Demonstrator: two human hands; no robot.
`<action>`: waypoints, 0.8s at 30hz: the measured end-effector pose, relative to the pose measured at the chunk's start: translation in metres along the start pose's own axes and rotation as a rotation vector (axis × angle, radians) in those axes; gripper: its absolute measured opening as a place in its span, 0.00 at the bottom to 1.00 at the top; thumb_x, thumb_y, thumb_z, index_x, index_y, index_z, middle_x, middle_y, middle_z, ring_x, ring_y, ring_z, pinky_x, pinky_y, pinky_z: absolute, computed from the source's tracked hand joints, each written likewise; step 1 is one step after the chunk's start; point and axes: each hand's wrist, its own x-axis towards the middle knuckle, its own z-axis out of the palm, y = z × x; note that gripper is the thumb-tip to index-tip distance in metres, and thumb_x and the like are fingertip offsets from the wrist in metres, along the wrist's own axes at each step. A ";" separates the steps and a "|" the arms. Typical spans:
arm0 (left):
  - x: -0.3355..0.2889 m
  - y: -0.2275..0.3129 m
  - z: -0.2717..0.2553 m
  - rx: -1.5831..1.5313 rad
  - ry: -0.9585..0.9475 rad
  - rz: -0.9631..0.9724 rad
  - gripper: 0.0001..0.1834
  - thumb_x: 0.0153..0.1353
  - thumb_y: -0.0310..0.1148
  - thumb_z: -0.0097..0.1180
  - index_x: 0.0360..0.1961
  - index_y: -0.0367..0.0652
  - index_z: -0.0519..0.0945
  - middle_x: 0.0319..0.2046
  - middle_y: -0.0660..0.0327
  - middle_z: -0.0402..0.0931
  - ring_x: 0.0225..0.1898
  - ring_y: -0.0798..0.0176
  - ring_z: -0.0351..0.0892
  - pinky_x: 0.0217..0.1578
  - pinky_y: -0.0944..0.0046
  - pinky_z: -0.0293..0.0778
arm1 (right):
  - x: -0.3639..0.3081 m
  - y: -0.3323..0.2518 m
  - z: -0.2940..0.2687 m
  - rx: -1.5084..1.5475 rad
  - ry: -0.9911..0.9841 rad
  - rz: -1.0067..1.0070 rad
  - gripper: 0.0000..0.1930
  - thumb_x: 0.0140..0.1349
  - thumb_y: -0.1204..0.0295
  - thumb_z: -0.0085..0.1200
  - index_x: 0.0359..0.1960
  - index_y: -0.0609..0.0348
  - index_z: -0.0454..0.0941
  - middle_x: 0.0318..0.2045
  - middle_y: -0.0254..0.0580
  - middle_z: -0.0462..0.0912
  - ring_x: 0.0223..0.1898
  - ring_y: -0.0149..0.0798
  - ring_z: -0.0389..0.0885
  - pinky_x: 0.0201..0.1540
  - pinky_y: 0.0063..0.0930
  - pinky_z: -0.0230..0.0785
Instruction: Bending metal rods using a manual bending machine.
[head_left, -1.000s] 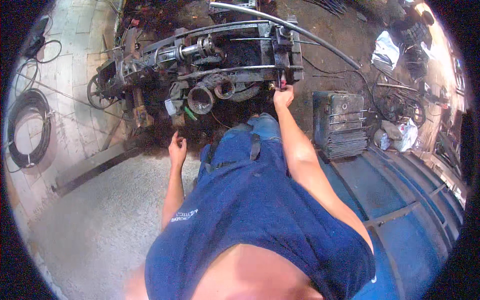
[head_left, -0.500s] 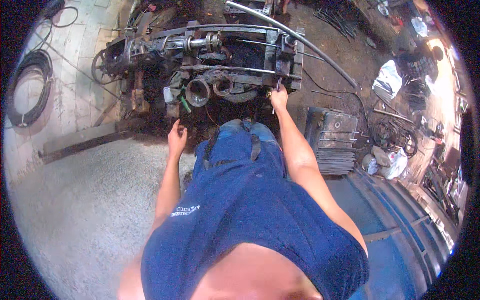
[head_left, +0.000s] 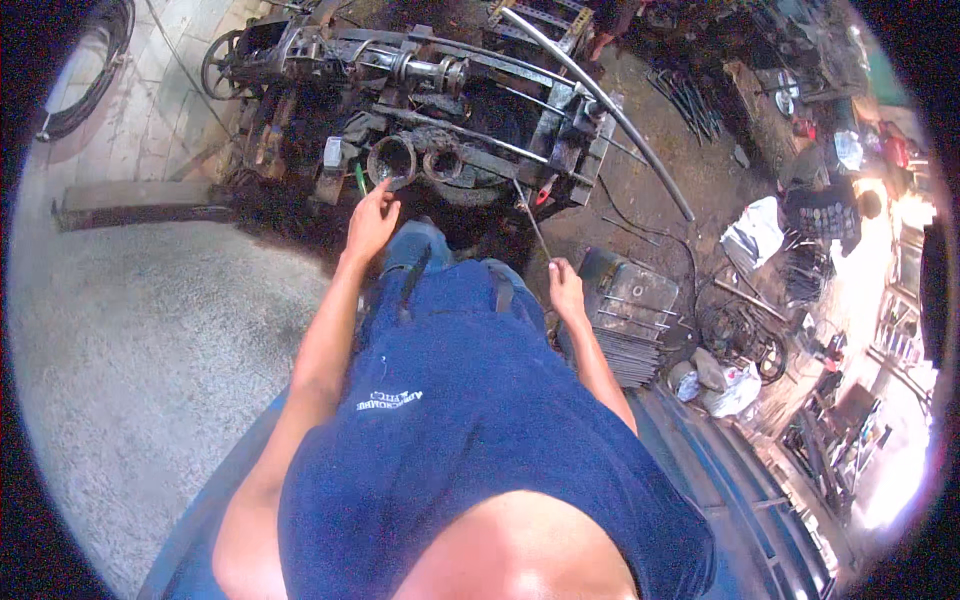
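Ahead of me stands a dark, greasy machine [head_left: 480, 75] with a metal frame, rods and a wheel at its left end. My left hand [head_left: 373, 222] reaches up to the lower rim of a round, open metal cup [head_left: 391, 158]. Its fingers are loosely spread with nothing seen in them; whether a fingertip touches the rim I cannot tell. My right hand [head_left: 566, 288] is closed on the near end of a thin metal rod [head_left: 538, 230], whose far end reaches the machine's front bar. Close to that end is a small red-handled item [head_left: 545, 190].
A long grey pipe [head_left: 610, 108] slants across the machine's right end. Right of my right hand sits a stack of dark metal plates and thin rods [head_left: 630, 300]. White bags [head_left: 752, 235] and cables lie farther right. A pale heap of granules [head_left: 170, 360] spreads at left.
My right hand has come back from the machine's right side toward me, now with the thin rod in it. My left hand has moved forward to the cup. The view has turned somewhat.
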 end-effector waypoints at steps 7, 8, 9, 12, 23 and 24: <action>0.051 0.026 -0.014 0.179 0.185 0.307 0.26 0.57 0.36 0.57 0.56 0.36 0.70 0.48 0.46 0.74 0.52 0.45 0.70 0.55 0.54 0.66 | 0.042 -0.069 0.002 -0.017 -0.097 -0.094 0.15 0.67 0.66 0.43 0.42 0.65 0.76 0.35 0.61 0.80 0.40 0.59 0.80 0.44 0.44 0.69; 0.062 0.028 -0.019 0.194 0.216 0.356 0.26 0.58 0.37 0.57 0.55 0.35 0.71 0.48 0.46 0.73 0.53 0.45 0.69 0.55 0.53 0.66 | 0.057 -0.081 0.008 0.015 -0.073 -0.128 0.15 0.67 0.65 0.43 0.41 0.65 0.76 0.35 0.61 0.80 0.41 0.59 0.79 0.45 0.44 0.69; 0.072 0.029 -0.024 0.210 0.249 0.405 0.26 0.58 0.38 0.57 0.55 0.34 0.71 0.49 0.47 0.73 0.54 0.45 0.68 0.56 0.53 0.65 | 0.072 -0.094 0.014 0.047 -0.050 -0.164 0.15 0.66 0.64 0.43 0.41 0.64 0.76 0.35 0.61 0.80 0.42 0.59 0.79 0.45 0.44 0.69; 0.098 0.031 -0.042 0.179 0.235 0.371 0.27 0.60 0.41 0.56 0.56 0.35 0.70 0.52 0.46 0.72 0.56 0.45 0.67 0.59 0.53 0.62 | 0.109 -0.143 0.029 0.027 -0.081 -0.142 0.15 0.66 0.64 0.43 0.40 0.63 0.77 0.36 0.61 0.80 0.43 0.59 0.78 0.46 0.43 0.68; 0.220 -0.078 -0.152 0.105 0.359 0.402 0.27 0.58 0.41 0.58 0.55 0.35 0.71 0.50 0.49 0.73 0.54 0.48 0.68 0.56 0.54 0.65 | 0.193 -0.317 0.174 0.373 -0.205 0.021 0.11 0.71 0.65 0.39 0.37 0.58 0.70 0.17 0.26 0.62 0.11 0.23 0.57 0.11 0.21 0.47; 0.232 -0.093 -0.165 0.094 0.354 0.398 0.28 0.58 0.41 0.58 0.55 0.35 0.71 0.50 0.50 0.73 0.54 0.48 0.68 0.56 0.54 0.65 | 0.198 -0.332 0.193 0.367 -0.199 0.032 0.11 0.71 0.65 0.39 0.37 0.58 0.70 0.17 0.26 0.62 0.11 0.23 0.57 0.11 0.21 0.47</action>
